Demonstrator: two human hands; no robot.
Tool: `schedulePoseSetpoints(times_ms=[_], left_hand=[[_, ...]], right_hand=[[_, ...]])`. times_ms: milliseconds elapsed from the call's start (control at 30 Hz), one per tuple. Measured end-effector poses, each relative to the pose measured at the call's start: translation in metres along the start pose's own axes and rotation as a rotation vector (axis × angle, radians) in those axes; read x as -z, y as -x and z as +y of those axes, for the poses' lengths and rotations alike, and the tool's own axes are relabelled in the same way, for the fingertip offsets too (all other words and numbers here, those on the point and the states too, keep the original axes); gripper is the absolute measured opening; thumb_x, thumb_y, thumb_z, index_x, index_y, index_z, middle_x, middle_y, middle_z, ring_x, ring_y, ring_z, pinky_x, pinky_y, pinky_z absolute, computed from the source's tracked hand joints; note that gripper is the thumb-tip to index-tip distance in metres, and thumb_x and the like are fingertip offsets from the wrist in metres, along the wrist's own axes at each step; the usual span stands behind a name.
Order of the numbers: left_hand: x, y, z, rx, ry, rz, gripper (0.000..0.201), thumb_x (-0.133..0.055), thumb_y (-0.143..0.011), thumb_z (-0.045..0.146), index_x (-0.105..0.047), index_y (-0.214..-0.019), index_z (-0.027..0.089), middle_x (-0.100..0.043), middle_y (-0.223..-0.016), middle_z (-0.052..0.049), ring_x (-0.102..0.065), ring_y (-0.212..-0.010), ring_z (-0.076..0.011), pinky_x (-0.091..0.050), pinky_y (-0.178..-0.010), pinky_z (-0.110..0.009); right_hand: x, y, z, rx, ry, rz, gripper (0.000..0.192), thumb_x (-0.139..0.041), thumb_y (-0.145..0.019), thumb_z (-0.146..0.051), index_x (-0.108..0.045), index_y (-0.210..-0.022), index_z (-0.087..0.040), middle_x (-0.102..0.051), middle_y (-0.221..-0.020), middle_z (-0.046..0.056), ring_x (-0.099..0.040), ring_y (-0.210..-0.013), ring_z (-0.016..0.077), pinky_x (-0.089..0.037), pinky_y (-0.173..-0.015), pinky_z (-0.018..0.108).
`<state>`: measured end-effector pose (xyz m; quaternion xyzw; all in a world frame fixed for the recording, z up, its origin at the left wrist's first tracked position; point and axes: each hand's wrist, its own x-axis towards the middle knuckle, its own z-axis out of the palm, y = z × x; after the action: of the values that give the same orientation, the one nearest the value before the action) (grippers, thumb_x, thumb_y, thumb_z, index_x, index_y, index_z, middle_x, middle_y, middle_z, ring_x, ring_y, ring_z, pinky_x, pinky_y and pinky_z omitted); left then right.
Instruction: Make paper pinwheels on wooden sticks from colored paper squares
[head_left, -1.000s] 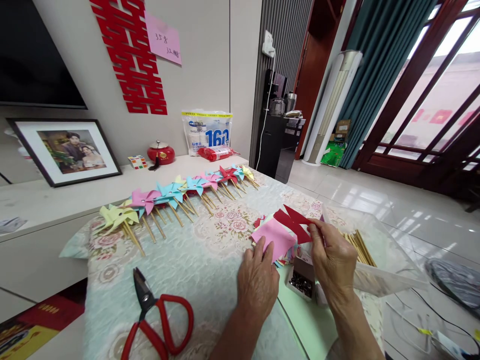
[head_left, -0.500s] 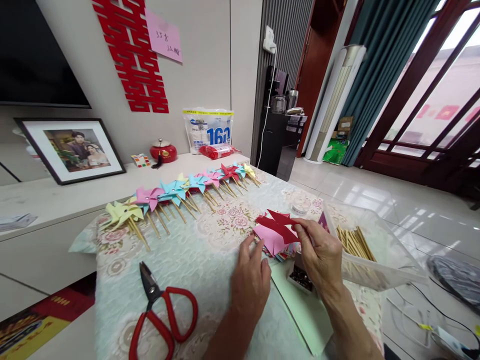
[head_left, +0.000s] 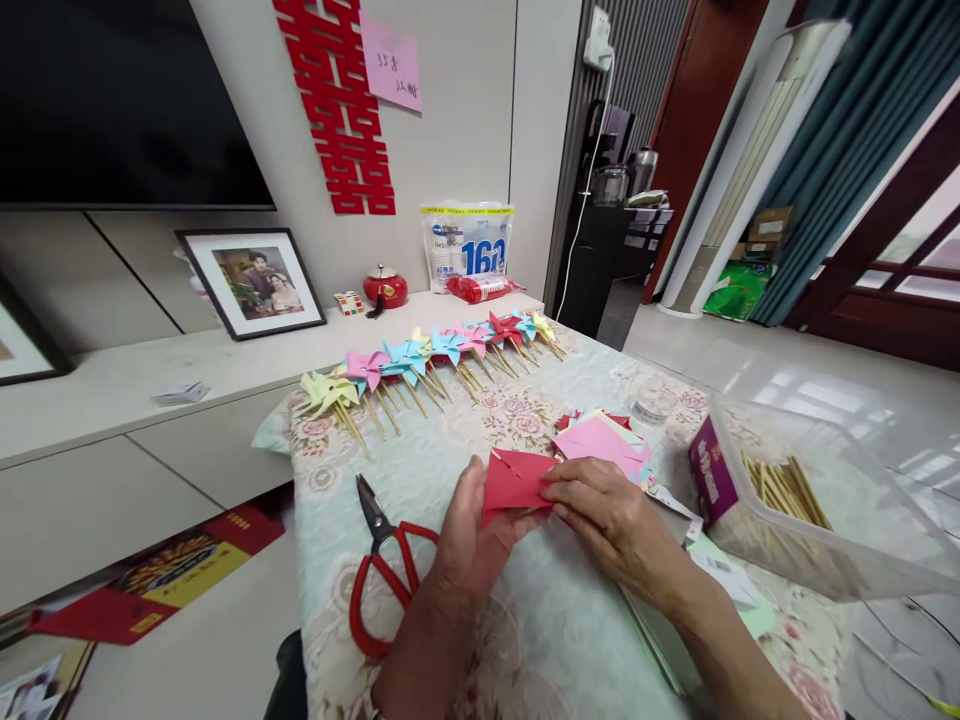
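Note:
A red paper square (head_left: 519,478) with slits cut in from its corners is held up over the table between my two hands. My left hand (head_left: 466,540) supports it from the left and below, thumb at its left edge. On its right edge, the closed fingers of my right hand (head_left: 611,512) grip the paper; their tips are partly hidden. Just behind lies a pile of slit paper squares (head_left: 604,445), a pink one on top. Red-handled cutters (head_left: 382,545) rest left of my left hand. Finished paper pinwheels (head_left: 405,360) on sticks lie in a row farther back.
At right stands a clear plastic bin (head_left: 817,555) of thin sticks (head_left: 784,490). Light green paper (head_left: 660,640) lies under my right forearm. A small round clear container (head_left: 654,405) sits behind the pile. Along the wall runs a white cabinet (head_left: 247,370) with a framed photo (head_left: 251,283).
Red paper has come off the pile and is now between both hands, nearer me. My left hand has turned up from the table to hold it. The view has swung left.

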<state>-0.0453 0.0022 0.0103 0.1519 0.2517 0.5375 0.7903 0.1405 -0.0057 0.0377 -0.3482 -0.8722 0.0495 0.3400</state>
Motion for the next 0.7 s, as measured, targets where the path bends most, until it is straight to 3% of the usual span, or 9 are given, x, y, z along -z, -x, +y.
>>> schedulePoseSetpoints(times_ms=[67, 167, 367, 533, 700], left_hand=[[0.003, -0.001, 0.001, -0.055, -0.063, -0.015, 0.038, -0.066, -0.086, 0.030, -0.067, -0.117, 0.008, -0.077, -0.107, -0.015, -0.071, -0.101, -0.0305, -0.054, -0.092, -0.044], [0.007, -0.002, 0.001, -0.099, -0.168, -0.012, 0.045, -0.078, -0.070, 0.016, -0.068, -0.114, 0.011, -0.078, -0.101, -0.012, -0.073, -0.097, -0.0285, -0.055, -0.089, -0.040], [0.008, 0.001, 0.000, -0.071, -0.366, -0.014, 0.042, -0.081, -0.063, 0.019, -0.072, -0.102, 0.010, -0.079, -0.088, -0.010, -0.074, -0.082, -0.0256, -0.055, -0.075, -0.033], [0.013, 0.003, 0.002, 0.046, -0.515, -0.103, 0.037, -0.076, -0.065, 0.017, -0.073, -0.101, 0.010, -0.079, -0.085, -0.008, -0.071, -0.070, -0.0195, -0.051, -0.068, -0.027], [0.027, 0.001, 0.003, 0.077, -0.754, -0.086, 0.037, -0.064, -0.068, 0.012, -0.071, -0.105, 0.013, -0.078, -0.085, -0.005, -0.068, -0.065, -0.0153, -0.049, -0.063, -0.024]], right_hand=[[0.002, 0.001, 0.000, -0.005, -0.027, -0.037, 0.019, -0.054, -0.099, -0.021, -0.068, -0.112, -0.021, -0.071, -0.116, 0.012, -0.064, -0.108, 0.0265, -0.051, -0.092, 0.045], [0.006, 0.003, 0.003, -0.079, -0.108, -0.040, 0.020, -0.060, -0.097, -0.030, -0.069, -0.112, -0.020, -0.070, -0.117, 0.011, -0.063, -0.112, 0.0275, -0.050, -0.095, 0.045], [0.006, 0.002, 0.007, -0.402, -0.146, 0.132, 0.029, -0.050, -0.101, -0.032, -0.066, -0.120, -0.017, -0.071, -0.116, 0.011, -0.066, -0.103, 0.0236, -0.051, -0.089, 0.038], [-0.003, 0.002, 0.004, -0.556, -0.156, -0.092, 0.038, -0.058, -0.095, -0.032, -0.063, -0.128, -0.016, -0.071, -0.122, 0.013, -0.067, -0.106, 0.0271, -0.051, -0.089, 0.039], [-0.011, 0.002, 0.002, -0.539, -0.114, -0.278, 0.036, -0.057, -0.090, -0.016, -0.066, -0.125, -0.016, -0.077, -0.102, 0.010, -0.071, -0.090, 0.0255, -0.050, -0.076, 0.034]])
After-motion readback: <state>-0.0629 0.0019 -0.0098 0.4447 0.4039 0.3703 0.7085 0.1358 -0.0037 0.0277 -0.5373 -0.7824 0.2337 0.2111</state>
